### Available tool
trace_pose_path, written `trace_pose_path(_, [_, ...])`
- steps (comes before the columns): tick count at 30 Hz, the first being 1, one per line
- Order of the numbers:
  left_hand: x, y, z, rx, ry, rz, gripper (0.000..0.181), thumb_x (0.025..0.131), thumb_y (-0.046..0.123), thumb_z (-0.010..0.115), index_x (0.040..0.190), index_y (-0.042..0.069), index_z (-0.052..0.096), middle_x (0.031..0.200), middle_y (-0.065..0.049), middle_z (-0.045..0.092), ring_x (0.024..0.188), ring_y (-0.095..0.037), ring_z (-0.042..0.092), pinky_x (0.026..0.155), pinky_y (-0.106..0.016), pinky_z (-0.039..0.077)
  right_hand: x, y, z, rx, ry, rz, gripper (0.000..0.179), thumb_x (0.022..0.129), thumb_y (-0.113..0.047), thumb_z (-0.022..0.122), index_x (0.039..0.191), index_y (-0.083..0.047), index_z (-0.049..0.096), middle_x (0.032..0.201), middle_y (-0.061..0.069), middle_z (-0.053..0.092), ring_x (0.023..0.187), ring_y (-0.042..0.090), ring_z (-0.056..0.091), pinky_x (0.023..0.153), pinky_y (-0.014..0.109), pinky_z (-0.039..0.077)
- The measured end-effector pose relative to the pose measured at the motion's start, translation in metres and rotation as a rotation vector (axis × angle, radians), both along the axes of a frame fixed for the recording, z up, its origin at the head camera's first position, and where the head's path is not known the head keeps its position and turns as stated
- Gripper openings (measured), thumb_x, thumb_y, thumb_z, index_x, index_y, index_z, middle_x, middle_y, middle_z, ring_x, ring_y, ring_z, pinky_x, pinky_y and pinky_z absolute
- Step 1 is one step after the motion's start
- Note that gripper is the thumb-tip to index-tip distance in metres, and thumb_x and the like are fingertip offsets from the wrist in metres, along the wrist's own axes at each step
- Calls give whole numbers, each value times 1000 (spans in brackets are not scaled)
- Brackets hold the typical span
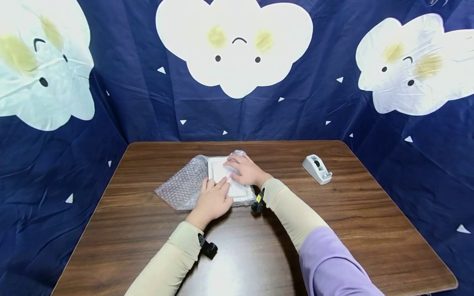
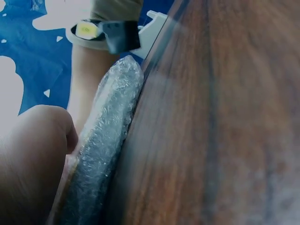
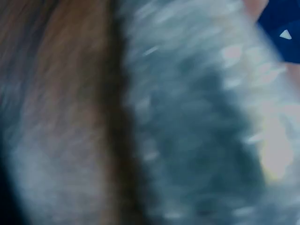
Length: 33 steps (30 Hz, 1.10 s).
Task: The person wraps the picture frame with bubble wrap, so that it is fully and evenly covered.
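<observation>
A flat white rectangular thing with a raised border, like a picture frame (image 1: 210, 167), lies on a sheet of bubble wrap (image 1: 183, 187). The wrap spreads out to the left in a pointed flap and also covers the near edge. My left hand (image 1: 212, 201) rests its fingers on the frame's near left part. Across the upper right part lies my right hand (image 1: 247, 169), fingers extended over the surface. In the left wrist view, bubble wrap (image 2: 108, 136) covers the side edge beside my hand. The right wrist view is blurred, with bubble wrap (image 3: 187, 117) close up.
A white tape dispenser (image 1: 317, 169) stands on the right of the brown wooden table (image 1: 148, 230). Dark blue cloth (image 1: 140, 111) with white clouds hangs behind and on both sides. A small black camera is strapped to each wrist.
</observation>
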State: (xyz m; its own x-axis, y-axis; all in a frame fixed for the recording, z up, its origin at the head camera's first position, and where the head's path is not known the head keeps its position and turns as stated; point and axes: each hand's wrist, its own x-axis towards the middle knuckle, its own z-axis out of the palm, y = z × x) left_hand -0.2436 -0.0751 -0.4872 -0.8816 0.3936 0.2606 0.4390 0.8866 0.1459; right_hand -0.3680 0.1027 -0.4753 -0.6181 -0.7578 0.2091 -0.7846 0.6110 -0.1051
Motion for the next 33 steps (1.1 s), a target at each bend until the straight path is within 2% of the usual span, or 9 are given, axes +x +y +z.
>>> trace_pose_path(4, [2,-3,5,41,26,-8,49,84,32,46,128,13,52,135,-6,47,112,-30,38,105,-56,7,2,0,-7,27,4,-50,46,91,-36,41,136,-26,42,142,1,33,136,20,18,108,51,4])
trace_pose_path(8, [-1,-21,22,150,81,32,47,83,31,49,125,8,53,123,-10,53,111,-34,39,103,-55,10,5,-1,-6,31,2,-59,46,91,-37,40,136,-27,42,142,1,33,136,20,17,108,51,4])
trace_pose_path(11, [-6,-51,32,231,113,157,47,84,33,51,122,5,55,118,-15,54,107,-38,40,99,-55,15,6,-1,-6,20,0,-64,46,91,-36,40,135,-27,42,141,1,34,136,20,18,108,52,4])
trace_pose_path(13, [-9,-76,33,271,117,272,47,85,34,50,120,3,55,116,-19,53,104,-42,40,94,-56,20,6,0,-6,18,-4,-70,45,91,-35,41,135,-28,42,141,0,34,136,20,18,108,51,4])
trace_pose_path(17, [-7,-121,25,337,59,511,51,85,36,50,122,1,53,115,-26,49,102,-48,38,86,-59,25,5,0,-7,19,-11,-74,45,91,-35,41,136,-29,41,142,0,33,136,19,17,108,49,2])
trace_pose_path(21, [-3,-149,10,371,-37,645,57,86,42,47,125,0,49,116,-30,44,104,-51,34,83,-60,24,6,0,-6,22,-10,-77,45,91,-34,41,136,-28,41,142,0,33,135,17,19,109,49,1])
trace_pose_path(24, [-2,-160,0,372,-62,682,55,86,45,45,119,1,54,114,-28,42,104,-50,34,82,-60,23,8,0,-5,17,-14,-76,45,91,-34,41,136,-27,42,142,1,34,135,17,19,109,48,0])
trace_pose_path(27, [-2,-164,-6,374,-44,689,47,86,46,45,106,5,60,108,-23,46,101,-47,36,81,-59,23,9,-1,-4,10,-13,-68,45,92,-33,42,136,-26,43,141,2,35,135,18,21,109,49,0])
trace_pose_path(33, [-3,-159,-8,400,-63,660,37,86,41,44,91,8,61,103,-19,54,99,-46,39,80,-59,22,7,-1,-7,22,6,-71,45,92,-35,40,135,-27,43,140,2,35,134,18,22,108,50,3])
